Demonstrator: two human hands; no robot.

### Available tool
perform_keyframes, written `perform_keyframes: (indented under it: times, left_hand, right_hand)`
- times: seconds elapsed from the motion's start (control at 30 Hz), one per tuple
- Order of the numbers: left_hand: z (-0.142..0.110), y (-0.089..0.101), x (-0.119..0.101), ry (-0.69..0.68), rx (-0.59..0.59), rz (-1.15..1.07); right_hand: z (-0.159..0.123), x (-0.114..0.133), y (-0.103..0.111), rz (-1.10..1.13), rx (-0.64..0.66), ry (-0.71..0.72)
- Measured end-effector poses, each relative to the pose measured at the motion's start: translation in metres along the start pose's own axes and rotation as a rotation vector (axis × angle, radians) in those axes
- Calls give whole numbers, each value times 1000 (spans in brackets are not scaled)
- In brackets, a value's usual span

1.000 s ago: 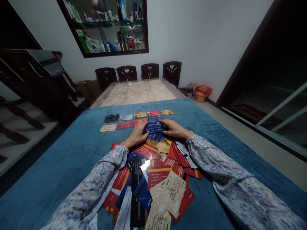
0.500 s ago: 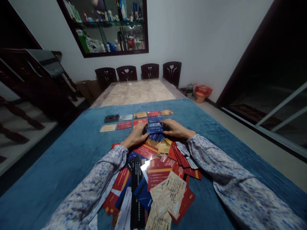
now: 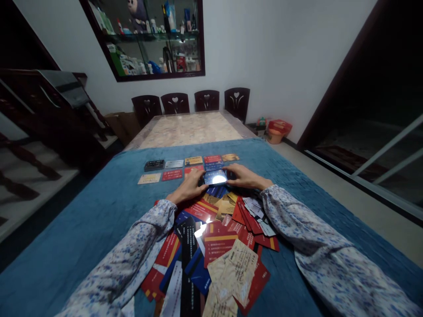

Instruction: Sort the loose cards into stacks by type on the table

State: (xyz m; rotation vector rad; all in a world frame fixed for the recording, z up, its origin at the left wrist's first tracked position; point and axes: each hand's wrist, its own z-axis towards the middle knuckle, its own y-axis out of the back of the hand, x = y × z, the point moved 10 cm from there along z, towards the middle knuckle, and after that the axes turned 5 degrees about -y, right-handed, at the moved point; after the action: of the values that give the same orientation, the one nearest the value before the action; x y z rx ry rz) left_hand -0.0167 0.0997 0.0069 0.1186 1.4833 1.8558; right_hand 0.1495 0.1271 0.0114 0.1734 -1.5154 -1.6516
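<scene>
Between my two hands is a blue card (image 3: 211, 178), its face catching a bright glare. My left hand (image 3: 189, 186) grips its left end and my right hand (image 3: 243, 177) its right end, fingers closed on the edges. Just beyond it lies another blue card (image 3: 214, 166). Two rows of cards are laid out past my hands, with a black stack (image 3: 154, 165), a silver card (image 3: 174, 164), a red card (image 3: 172, 175) and a cream card (image 3: 149, 178) among them. Nearer me spreads a loose heap of red, blue, black, gold and cream cards (image 3: 233, 268).
A blue cloth (image 3: 99, 211) covers the near part of the table, and the bare marbled top (image 3: 198, 125) shows beyond. Several dark chairs (image 3: 237, 101) stand at the far end. An orange bucket (image 3: 275, 135) sits on the floor to the right.
The blue card tilts differently and now reflects a bright glare over its printed face. Both hands keep their hold on it, and the view has shifted slightly.
</scene>
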Motion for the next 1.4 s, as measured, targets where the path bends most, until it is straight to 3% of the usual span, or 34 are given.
perform_keyframes:
  times: [0.33, 0.87, 1.4]
  left_hand:
    - [20, 5, -1, -30, 35, -7]
    - [62, -4, 32, 46, 111, 104]
    - [73, -11, 42, 64, 130, 130]
  right_hand:
    - [14, -8, 8, -6, 61, 21]
    - [48, -31, 12, 10, 83, 48]
    - [59, -36, 5, 21, 124, 57]
